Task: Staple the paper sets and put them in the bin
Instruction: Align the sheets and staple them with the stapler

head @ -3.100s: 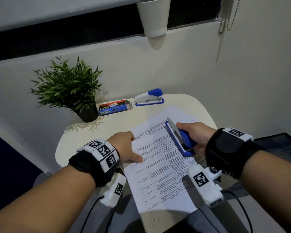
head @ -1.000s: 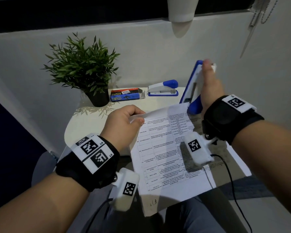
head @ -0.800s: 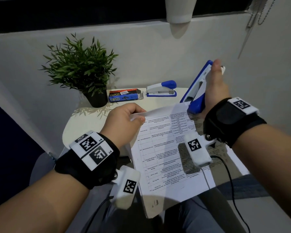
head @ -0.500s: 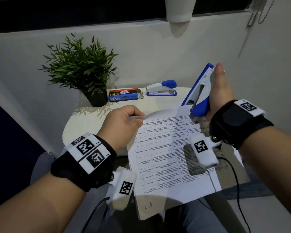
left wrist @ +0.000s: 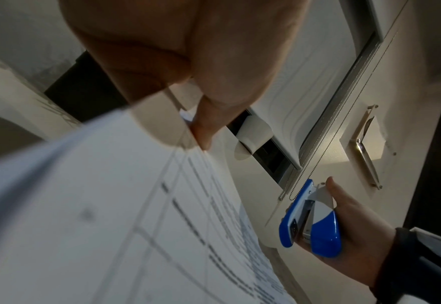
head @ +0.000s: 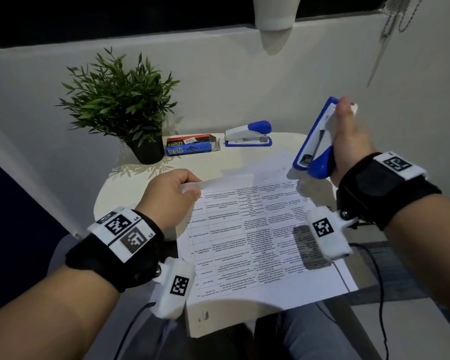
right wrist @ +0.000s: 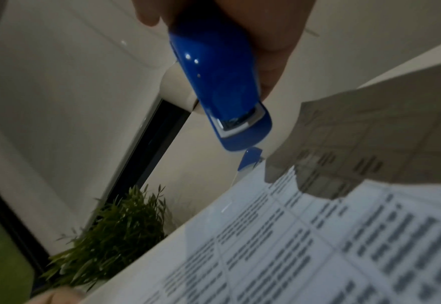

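Note:
A set of printed paper sheets [head: 255, 237] with a table of text lies over the near part of the small white table [head: 130, 183]. My left hand [head: 182, 188] pinches the set's top left corner [left wrist: 185, 133] and lifts it off the table. My right hand [head: 346, 141] grips a blue and white stapler [head: 315, 144] upright in the air, above the sheets' top right corner. The stapler [left wrist: 310, 222] stands apart from the paper, its blue end [right wrist: 222, 86] pointing down. No bin is in view.
A second blue and white stapler [head: 247, 135] and a box of staples [head: 190, 146] lie at the table's far edge. A potted green plant [head: 122, 105] stands at the far left. A white cup-shaped pot [head: 273, 11] hangs on the wall above. My legs show below the table.
About three seconds ago the stapler was pressed on the sheets and my left hand lay flat on them. Since then my right hand has lifted the stapler upright and my left has pinched the corner.

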